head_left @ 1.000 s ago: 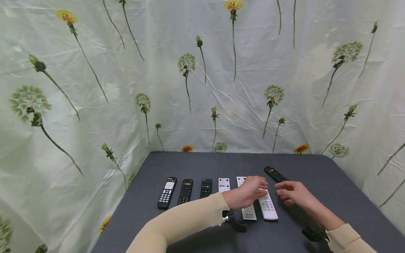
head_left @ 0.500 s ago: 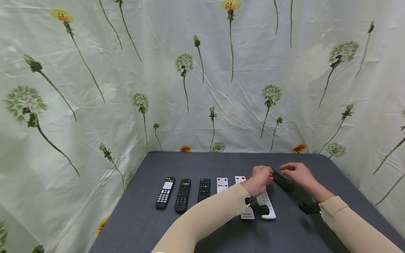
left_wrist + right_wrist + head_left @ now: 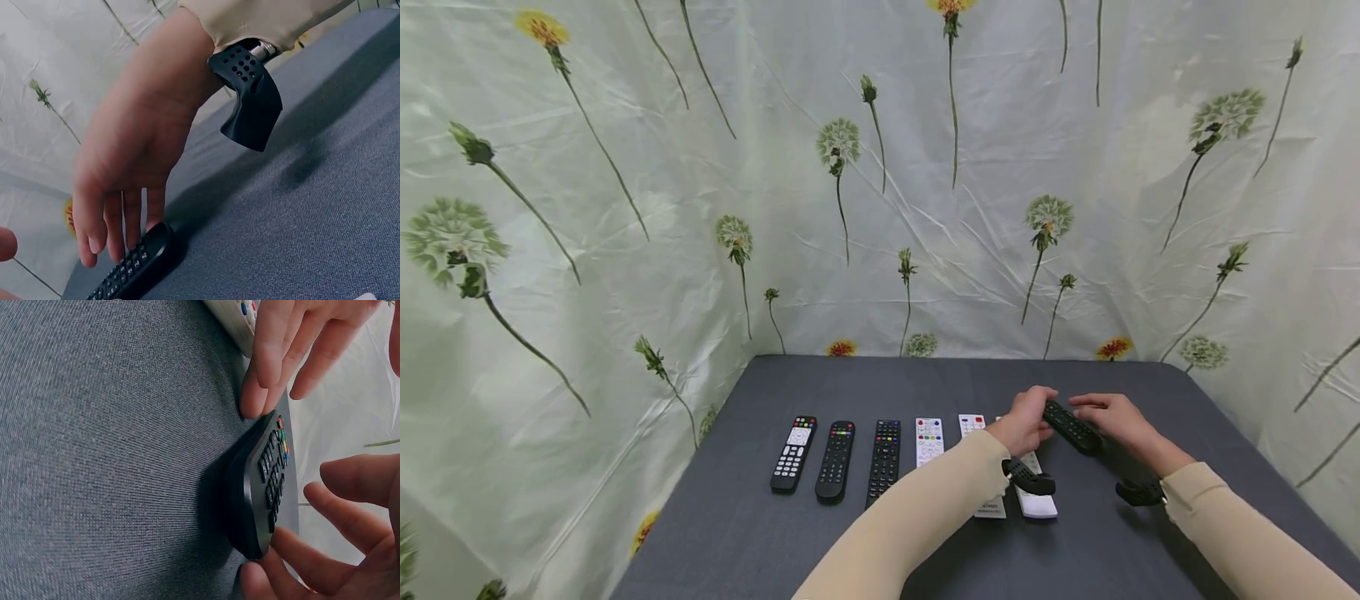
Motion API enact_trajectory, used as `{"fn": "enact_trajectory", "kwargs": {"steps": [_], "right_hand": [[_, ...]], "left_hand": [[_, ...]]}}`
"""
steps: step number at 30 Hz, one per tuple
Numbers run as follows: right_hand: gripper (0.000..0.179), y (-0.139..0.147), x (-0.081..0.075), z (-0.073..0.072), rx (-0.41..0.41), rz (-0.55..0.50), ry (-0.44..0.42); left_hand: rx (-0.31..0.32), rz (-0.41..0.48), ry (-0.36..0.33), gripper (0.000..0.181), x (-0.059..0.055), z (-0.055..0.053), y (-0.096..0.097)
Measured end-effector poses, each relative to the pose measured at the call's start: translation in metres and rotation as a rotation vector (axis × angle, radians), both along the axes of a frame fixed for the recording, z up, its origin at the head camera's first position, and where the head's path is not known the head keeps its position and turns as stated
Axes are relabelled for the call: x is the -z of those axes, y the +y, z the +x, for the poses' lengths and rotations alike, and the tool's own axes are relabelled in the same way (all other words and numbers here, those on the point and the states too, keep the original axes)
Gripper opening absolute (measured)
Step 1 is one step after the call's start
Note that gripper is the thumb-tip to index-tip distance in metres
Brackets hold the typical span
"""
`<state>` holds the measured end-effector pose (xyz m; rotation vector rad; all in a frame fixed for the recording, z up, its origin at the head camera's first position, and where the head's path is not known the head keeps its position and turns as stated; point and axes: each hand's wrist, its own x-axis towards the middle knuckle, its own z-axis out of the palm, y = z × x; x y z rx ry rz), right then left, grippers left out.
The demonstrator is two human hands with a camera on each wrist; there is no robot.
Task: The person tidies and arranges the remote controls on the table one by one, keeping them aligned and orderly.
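Note:
A black remote control lies slanted on the dark grey table, between my two hands. My left hand is at its far-left end; in the right wrist view, the left fingertips touch or nearly touch the end with coloured buttons. My right hand is at the other end and right side. Its straight fingers reach down to the remote's edge in the left wrist view, and its thumb stands away from the remote in the right wrist view.
Left of my hands lie three black remotes, the middle one among them, then white remotes. Another white remote is partly under my left forearm. The table's far edge meets a flowered curtain.
Both hands have moved away from me to the slanted black remote, the left also to the right. The remote has hardly moved. My left forearm now covers more of the white remotes.

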<state>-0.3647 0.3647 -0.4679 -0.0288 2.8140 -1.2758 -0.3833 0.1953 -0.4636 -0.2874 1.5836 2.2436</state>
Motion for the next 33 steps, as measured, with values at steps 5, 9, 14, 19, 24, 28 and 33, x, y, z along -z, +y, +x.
{"fn": "enact_trajectory", "kwargs": {"steps": [5,9,14,19,24,28,33], "right_hand": [[0.043,0.001,0.001,-0.002,-0.018,-0.022,-0.013],[0.043,0.001,0.005,-0.004,-0.002,-0.037,-0.026],[0.042,0.000,0.011,-0.005,0.027,-0.102,-0.058],[0.047,-0.001,0.015,-0.005,0.054,-0.156,-0.073],[0.048,-0.003,0.017,-0.004,0.070,-0.203,-0.090],[0.046,-0.004,0.015,-0.002,0.069,-0.240,-0.111],[0.047,-0.006,0.010,-0.001,0.079,-0.243,-0.111]], "left_hand": [[0.028,0.016,0.008,0.031,0.000,-0.002,-0.001],[0.027,0.027,0.015,0.029,0.002,-0.003,0.000],[0.017,0.039,0.017,0.032,0.007,-0.005,0.001],[0.002,0.036,0.012,0.025,0.010,-0.006,0.001],[-0.050,-0.010,0.022,0.014,0.010,-0.007,0.003],[-0.064,-0.039,0.030,0.014,0.007,-0.007,0.002],[-0.062,-0.032,0.035,0.016,0.005,-0.007,0.000]]}}
